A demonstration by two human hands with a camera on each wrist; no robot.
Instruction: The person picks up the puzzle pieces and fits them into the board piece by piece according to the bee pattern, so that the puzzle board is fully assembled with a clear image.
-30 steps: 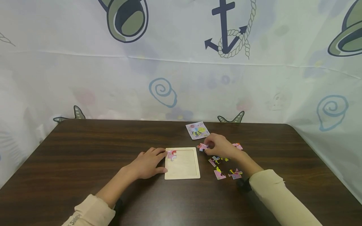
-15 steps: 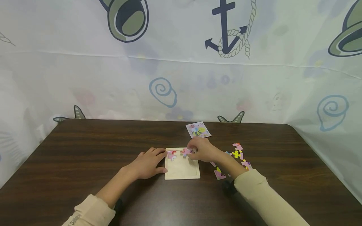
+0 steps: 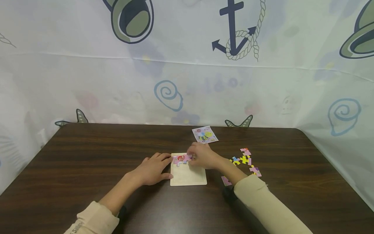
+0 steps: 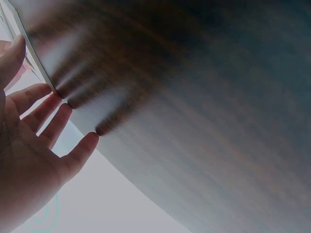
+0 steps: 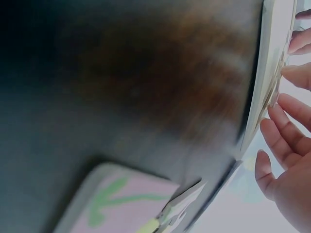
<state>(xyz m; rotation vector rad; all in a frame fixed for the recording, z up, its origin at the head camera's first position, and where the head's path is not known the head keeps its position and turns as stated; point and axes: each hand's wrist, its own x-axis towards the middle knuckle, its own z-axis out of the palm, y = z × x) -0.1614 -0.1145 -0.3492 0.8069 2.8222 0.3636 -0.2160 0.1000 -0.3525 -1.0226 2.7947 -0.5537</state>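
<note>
A pale wooden puzzle tray (image 3: 190, 178) lies flat on the dark table. In its upper left corner sits a pink puzzle piece (image 3: 176, 160). Right beside that, along the tray's top, my right hand (image 3: 203, 156) pinches a second pink puzzle piece (image 3: 186, 158) between thumb and fingers; the two pieces together show a red round shape. My left hand (image 3: 153, 169) rests at the tray's left edge with fingers spread and relaxed. In the left wrist view, fingertips reach the tray's edge (image 4: 30, 51). The right wrist view shows fingers over the tray's rim (image 5: 265, 63).
Behind the tray lies a square picture card (image 3: 205, 134) with a bee on it. Several loose puzzle pieces (image 3: 244, 159) are scattered right of the tray, partly hidden by the right forearm. A printed curtain (image 3: 122, 87) hangs behind the table (image 3: 102, 146).
My right hand has carried the second puzzle piece left from the loose pieces into the tray and slid it up against the corner piece. The left hand has stayed at the tray's edge.
</note>
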